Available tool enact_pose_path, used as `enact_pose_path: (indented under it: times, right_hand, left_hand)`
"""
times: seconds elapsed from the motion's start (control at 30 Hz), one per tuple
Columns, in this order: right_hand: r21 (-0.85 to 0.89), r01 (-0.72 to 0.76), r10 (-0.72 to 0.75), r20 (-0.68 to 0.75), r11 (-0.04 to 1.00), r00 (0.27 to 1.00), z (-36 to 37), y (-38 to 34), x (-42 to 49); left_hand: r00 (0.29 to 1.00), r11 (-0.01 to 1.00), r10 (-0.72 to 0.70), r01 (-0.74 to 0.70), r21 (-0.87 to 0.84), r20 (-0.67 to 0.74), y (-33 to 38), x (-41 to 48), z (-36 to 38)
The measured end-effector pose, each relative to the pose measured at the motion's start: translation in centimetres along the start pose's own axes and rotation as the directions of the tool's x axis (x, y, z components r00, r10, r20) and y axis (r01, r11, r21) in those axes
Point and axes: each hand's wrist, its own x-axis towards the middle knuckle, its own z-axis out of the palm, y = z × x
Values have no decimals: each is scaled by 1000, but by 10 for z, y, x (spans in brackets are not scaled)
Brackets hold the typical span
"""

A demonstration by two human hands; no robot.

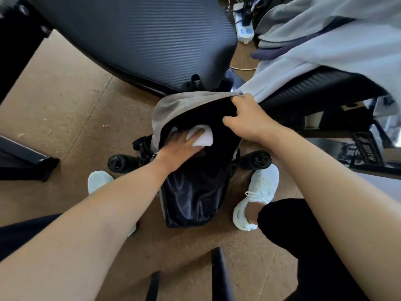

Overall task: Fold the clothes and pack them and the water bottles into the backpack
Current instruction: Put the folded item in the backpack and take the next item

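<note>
A dark backpack (193, 192) with a grey top flap stands open on the floor between my feet. My left hand (181, 146) reaches into its mouth and presses flat on a folded white garment (204, 137) inside. My right hand (249, 115) grips the grey rim of the opening (184, 103) and holds it wide. Two black water bottles lie on the floor beside the bag, one on the left (120, 162) and one on the right (257, 159). Light blue clothes (338, 46) hang over the chair at the upper right.
A black ribbed chair seat (138, 40) looms just behind the backpack. Another dark chair (325, 92) carries the clothes at the right. A white power strip (244, 29) with cables lies on the brown floor at the top. Chair legs (219, 276) poke in near me.
</note>
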Motion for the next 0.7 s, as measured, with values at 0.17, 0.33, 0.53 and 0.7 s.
enact_pose_path:
  times: [0.17,0.33,0.53,0.7]
  right_hand:
    - [61,-4,3,15,998,1000,0,0,2]
    - [172,-4,16,-70,985,997,-4,-4,11]
    - [176,32,-19,-74,984,997,-9,0,13]
    - [118,43,-42,-18,992,999,-8,-7,5]
  left_hand:
    - [985,997,-61,68,-43,161,11,16,55]
    - [951,919,-126,220,-329,283,27,26,57]
    - [852,818,55,260,-513,520,-4,34,45]
    - [879,834,-38,290,-470,475,5,29,37]
